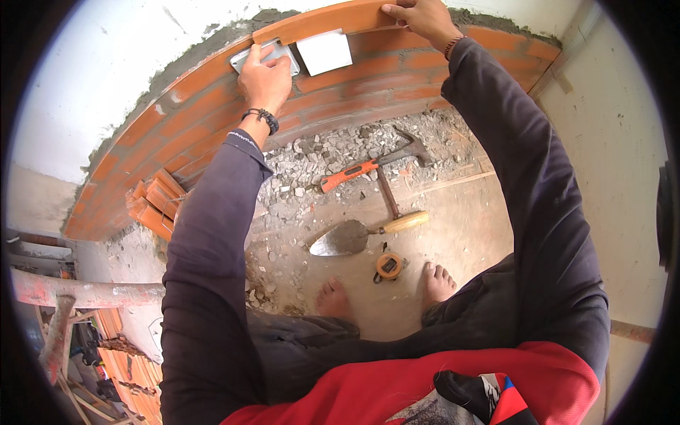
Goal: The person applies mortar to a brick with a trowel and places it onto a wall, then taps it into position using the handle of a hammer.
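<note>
A long, flat orange clay brick [333, 23] lies along the top of the brick facing, against the white wall. My right hand [423, 19] grips its right end, thumb on the front face. At the other end, my left hand [265, 79] is closed with its fingertips at the brick's lower left corner. Those fingers partly cover a grey electrical box [286, 55] set in the brickwork. A white square plate [325, 52] sits beside the box, just under the brick. Grey mortar [191, 53] shows along the facing's upper edge.
On the rubble-strewn floor lie an orange-handled hammer [354, 174], a trowel [341, 239] with a wooden handle, and a round tape measure [389, 265] near my feet. Loose bricks [157, 202] lean against the facing at left. A reddish pole [92, 292] crosses the lower left.
</note>
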Demonstrator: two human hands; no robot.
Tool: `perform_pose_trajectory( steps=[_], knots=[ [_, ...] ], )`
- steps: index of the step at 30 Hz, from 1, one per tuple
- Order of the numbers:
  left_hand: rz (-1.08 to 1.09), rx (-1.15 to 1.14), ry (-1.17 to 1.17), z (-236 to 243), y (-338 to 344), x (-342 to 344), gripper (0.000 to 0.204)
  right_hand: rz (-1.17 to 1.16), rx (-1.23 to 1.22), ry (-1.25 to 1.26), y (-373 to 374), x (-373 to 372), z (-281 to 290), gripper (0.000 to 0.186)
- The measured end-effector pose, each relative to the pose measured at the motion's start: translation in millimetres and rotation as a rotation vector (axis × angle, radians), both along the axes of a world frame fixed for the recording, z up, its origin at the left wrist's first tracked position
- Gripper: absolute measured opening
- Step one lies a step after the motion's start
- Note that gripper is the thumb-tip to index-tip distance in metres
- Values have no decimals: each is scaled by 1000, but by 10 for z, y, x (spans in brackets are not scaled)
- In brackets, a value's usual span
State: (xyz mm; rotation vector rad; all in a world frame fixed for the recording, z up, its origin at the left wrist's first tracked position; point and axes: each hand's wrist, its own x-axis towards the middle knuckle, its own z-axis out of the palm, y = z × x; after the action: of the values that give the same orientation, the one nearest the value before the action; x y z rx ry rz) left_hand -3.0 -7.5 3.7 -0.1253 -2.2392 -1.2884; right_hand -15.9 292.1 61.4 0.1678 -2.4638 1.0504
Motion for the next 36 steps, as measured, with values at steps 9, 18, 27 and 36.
perform_pose_trajectory(
  steps=[9, 18, 27, 36],
  knots=[
    [19, -31, 4, 19, 28, 3, 50, -9, -2, 56, 8, 33, -14, 36],
    [-3, -14, -124, 135, 72, 80, 61, -18, -26, 31, -9, 13, -25, 38],
    [-14, -36, -70, 94, 49, 35, 57, -16, 1, 10, 11, -24, -45, 39],
    [44, -64, -51, 110, 52, 72, 49, -18, 57, -34, 9, -133, -116, 40]
  ],
)
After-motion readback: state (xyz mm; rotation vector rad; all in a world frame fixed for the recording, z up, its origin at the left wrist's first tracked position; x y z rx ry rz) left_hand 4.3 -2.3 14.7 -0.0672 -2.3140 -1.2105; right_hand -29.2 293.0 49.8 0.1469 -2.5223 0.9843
